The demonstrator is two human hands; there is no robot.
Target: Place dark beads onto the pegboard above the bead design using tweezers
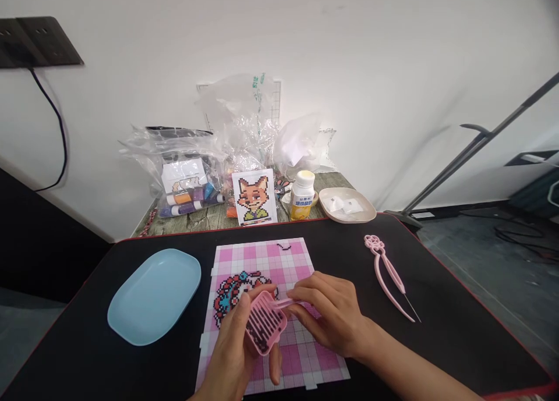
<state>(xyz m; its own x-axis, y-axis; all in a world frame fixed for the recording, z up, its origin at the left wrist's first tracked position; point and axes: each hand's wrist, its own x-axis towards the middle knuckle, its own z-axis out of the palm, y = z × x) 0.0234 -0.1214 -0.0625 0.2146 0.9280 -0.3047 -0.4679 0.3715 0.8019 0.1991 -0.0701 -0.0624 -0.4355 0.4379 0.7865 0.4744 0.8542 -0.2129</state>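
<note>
Tilted above the pegboard, a small pink ridged bead tray (265,324) holds rows of dark beads in its grooves. My left hand (233,343) is wrapped around its left side and underneath. With fingers pinched, my right hand (329,308) grips a slim pink tool (283,302) whose tip lies at the tray's upper right edge; its exact kind is hard to tell. Below both hands is a pink-and-white checked pegboard (314,360), bearing a partly covered bead pattern (231,290) in black, red and blue. A short curved line of dark beads (283,247) lies near its top edge.
A blue tray (155,296) lies left, pink bead tweezers with a pointed needle (388,276) right. Along the back stand a fox pixel picture (254,197), a white-and-yellow bottle (303,196), a cream dish (367,212) with small packets, and plastic bags (187,151).
</note>
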